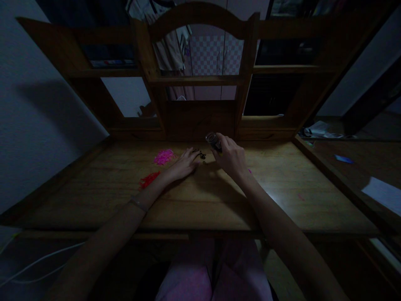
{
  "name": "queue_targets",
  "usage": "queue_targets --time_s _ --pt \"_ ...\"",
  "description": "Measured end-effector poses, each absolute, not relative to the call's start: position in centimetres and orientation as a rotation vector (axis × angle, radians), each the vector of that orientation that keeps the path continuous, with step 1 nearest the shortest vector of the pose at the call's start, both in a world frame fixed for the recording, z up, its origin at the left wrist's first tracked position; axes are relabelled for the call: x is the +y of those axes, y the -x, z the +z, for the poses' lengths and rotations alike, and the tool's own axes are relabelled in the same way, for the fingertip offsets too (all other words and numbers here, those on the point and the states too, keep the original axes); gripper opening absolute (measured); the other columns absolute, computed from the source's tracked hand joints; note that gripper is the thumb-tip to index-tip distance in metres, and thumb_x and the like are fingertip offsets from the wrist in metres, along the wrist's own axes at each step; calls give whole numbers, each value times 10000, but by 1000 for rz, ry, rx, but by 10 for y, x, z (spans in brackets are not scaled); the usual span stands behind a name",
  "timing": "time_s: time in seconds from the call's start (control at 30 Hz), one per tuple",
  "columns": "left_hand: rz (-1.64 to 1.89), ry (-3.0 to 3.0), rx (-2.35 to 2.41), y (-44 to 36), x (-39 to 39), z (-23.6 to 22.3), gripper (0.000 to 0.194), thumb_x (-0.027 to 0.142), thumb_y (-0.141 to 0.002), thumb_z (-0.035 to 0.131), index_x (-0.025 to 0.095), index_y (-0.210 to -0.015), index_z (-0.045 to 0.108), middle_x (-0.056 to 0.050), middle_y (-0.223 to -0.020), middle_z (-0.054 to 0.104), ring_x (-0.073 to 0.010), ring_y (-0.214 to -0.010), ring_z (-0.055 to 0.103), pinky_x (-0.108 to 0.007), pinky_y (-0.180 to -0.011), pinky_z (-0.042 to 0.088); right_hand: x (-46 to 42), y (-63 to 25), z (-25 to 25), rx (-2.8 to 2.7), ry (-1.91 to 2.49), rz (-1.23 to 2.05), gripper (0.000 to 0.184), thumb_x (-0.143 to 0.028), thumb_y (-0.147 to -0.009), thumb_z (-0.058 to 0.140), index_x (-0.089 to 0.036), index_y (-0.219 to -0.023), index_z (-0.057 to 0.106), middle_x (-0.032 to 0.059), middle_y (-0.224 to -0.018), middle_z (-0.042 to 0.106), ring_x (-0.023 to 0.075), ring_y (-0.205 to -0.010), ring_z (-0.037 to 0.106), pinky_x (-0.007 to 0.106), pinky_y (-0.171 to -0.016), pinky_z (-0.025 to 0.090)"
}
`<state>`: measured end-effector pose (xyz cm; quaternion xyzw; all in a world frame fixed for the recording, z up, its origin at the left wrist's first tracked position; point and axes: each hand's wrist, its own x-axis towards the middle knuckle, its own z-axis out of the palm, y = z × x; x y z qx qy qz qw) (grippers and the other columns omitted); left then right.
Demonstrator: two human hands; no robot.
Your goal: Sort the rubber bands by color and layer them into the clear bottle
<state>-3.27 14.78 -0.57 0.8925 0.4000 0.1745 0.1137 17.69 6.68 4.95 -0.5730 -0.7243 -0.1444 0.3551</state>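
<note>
My right hand (231, 155) is wrapped round a small dark glass jar (214, 142), which it holds tilted above the desk with the mouth toward the upper left. What is inside the jar is too dark to tell. My left hand (185, 164) lies palm down on the wooden desk, fingers stretched out. By its fingertips sits a little cluster of small dark pieces (203, 156), some partly hidden by the fingers. A heap of thin pink strips (164, 156) lies left of that hand, and a heap of red strips (149, 179) is nearer, partly behind my left forearm.
A wooden hutch (200, 79) with open shelves rises at the back of the desk (200, 200). Raised side edges bound the desktop. On a surface to the right lie white paper (384, 193) and a small blue item (343, 159). The room is dim.
</note>
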Motion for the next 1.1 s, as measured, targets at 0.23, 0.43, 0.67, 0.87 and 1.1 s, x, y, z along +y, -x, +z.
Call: queue_targets --time_s 0.23,0.43,0.67,0.87,1.1 --pt "477 -2581 1081 29 147 -2 515 433 -991 306 186 -1429 417 -107 -1503 393 -268 -1429 289 -439 -1178 239 67 -176 48 -1893 1479 -382 455 -233 -900 508 -125 -1339 455 160 -1191 624 265 -1059 580 355 -833 474" --pt "697 -2514 922 23 149 -3 433 344 -990 334 227 -1383 472 -94 -1346 501 -203 -1264 478 -371 -1114 356 67 -175 48 -1898 1458 -347 459 -232 -897 507 -112 -1338 461 172 -1180 630 268 -1047 580 364 -824 470" --pt "746 -2452 1197 34 170 -14 478 333 -972 338 152 -1401 443 -129 -1436 441 -233 -1340 424 -417 -1144 318 69 -175 44 -1906 1523 -324 469 -236 -901 510 -125 -1352 447 169 -1200 622 268 -1072 573 365 -858 456" --pt "596 -2531 946 29 181 2 478 238 -933 384 176 -1400 462 -108 -1434 500 -198 -1319 468 -385 -1123 352 71 -175 42 -1920 1524 -325 468 -259 -913 513 -135 -1357 440 155 -1197 626 263 -1069 575 356 -864 453" --pt "487 -2578 869 1 190 22 376 194 -900 446 181 -1230 625 -98 -1250 630 -196 -1167 564 -342 -1053 401 74 -183 42 -1871 1565 -353 452 -266 -908 530 -138 -1336 456 151 -1175 631 261 -1059 577 337 -829 447"
